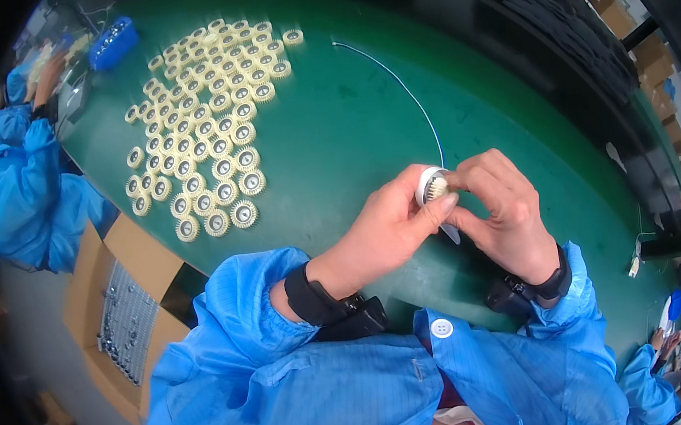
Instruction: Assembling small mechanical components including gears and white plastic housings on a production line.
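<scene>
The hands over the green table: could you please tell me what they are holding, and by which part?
Both hands, left hand and right hand, pinch one small cream gear wheel by its rim, above the table.

Green table [348,129]: cream gear wheels [206,119] laid in rows, thin blue wire [411,97], blue tray [113,42] at far corner.

Green work table [348,129] fills middle. Open cardboard box [118,310] on floor near left. Dark shelving [570,31] far right. Stacked cartons [658,79] beyond.
</scene>
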Available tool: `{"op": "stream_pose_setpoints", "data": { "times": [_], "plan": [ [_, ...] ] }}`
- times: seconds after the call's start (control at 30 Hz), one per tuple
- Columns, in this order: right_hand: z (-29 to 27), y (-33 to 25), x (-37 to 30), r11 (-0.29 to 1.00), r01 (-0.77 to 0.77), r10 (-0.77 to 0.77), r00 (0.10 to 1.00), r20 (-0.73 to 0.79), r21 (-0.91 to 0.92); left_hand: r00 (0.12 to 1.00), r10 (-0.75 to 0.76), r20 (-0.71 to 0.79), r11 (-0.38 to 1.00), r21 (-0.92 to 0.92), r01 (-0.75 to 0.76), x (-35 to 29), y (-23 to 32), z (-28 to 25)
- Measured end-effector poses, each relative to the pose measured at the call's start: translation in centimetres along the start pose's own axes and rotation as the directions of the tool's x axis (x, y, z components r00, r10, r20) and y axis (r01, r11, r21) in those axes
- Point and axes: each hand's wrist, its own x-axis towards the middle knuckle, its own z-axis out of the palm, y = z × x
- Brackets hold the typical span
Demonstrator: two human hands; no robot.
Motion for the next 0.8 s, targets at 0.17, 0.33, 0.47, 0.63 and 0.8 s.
{"op": "stream_pose_setpoints", "data": {
  "times": [0.17, 0.33, 0.47, 0.63, 0.8],
  "plan": [
    [0.7, -0.2, -0.5, 1.000, 0.027, -0.028, 0.999, -0.023, -0.011, 0.997, -0.039, -0.070, 0.994, 0.102, 0.046, 0.2, -0.1, -0.4],
    [0.7, -0.3, -0.5, 0.985, -0.055, 0.073, 0.992, -0.105, 0.163, 0.993, -0.023, -0.116, 0.996, 0.081, 0.033, 0.0, 0.7, -0.7],
    [2.0, 0.3, -1.0, 0.910, -0.251, 0.247, 0.967, 0.056, 0.330, 0.987, 0.076, -0.139, 0.989, -0.112, -0.092, 0.1, 0.4, -0.3],
    [-0.9, 7.2, 1.7, 0.981, -0.177, 0.177, 0.984, 0.017, 0.079, 0.979, -0.014, -0.204, 0.993, 0.111, 0.037, 0.4, -0.3, -0.2],
    [-7.6, 23.6, 5.8, 0.809, -0.570, 0.539, 0.624, 0.566, -0.142, 0.988, -0.149, -0.035, 0.989, -0.028, 0.148, 0.2, 0.7, -0.6]
  ]
}}
